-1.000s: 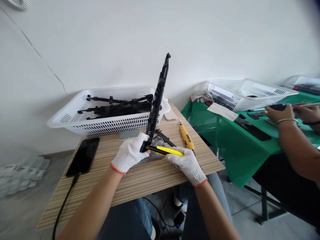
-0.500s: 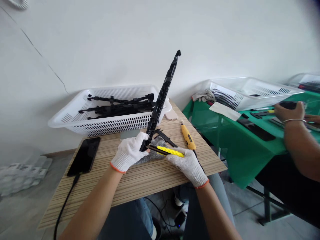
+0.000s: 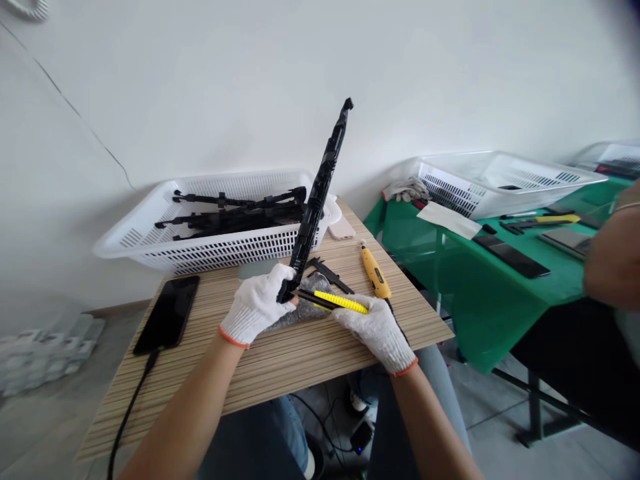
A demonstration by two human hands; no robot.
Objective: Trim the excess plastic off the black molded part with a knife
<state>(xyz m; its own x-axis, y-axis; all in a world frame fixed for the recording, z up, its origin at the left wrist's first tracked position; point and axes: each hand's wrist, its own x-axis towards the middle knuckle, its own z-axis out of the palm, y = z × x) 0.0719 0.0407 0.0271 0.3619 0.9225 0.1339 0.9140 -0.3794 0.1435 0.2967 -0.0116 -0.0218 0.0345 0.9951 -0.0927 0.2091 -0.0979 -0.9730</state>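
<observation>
A long black plastic strip [image 3: 318, 195] with clips stands tilted up and to the right, its lower end gripped by my gloved left hand [image 3: 261, 300]. My right hand [image 3: 371, 325], also in a white glove, is closed round a yellow and black utility knife [image 3: 342, 303]. The knife's tip is at the strip's lower end; whether it touches, I cannot tell. Below both hands lies a grey cloth [image 3: 315, 308]. A black caliper [image 3: 331, 275] rests just behind the cloth.
A white basket [image 3: 230, 248] with several black strips stands at the back of the wooden table [image 3: 280, 373]. A yellow rotary tool [image 3: 376, 272] lies right, a black phone [image 3: 169, 315] left, a pink phone [image 3: 342, 229] behind. A co-worker's arm [image 3: 615, 260] is over the green-covered table [image 3: 450, 293].
The black strip tilts slightly more to the left at its top. My hands stay almost still. The co-worker's arm has drawn back to the right.
</observation>
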